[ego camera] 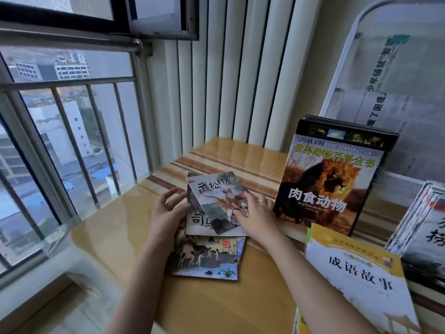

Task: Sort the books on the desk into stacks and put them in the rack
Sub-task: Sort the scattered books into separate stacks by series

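A small pile of thin picture books lies on the wooden desk. The top one, a tilted booklet with black brush lettering, rests askew on a second booklet, and a third with bathing figures lies beneath. My right hand presses its fingers on the top booklet's right edge. My left hand touches the pile's left edge with fingers spread. A thick lion-cover book stands upright to the right. A white mesh rack stands behind it.
A yellow-and-white book lies at the near right. More books lean at the far right edge. A barred window runs along the left, and a ribbed white radiator stands behind the desk.
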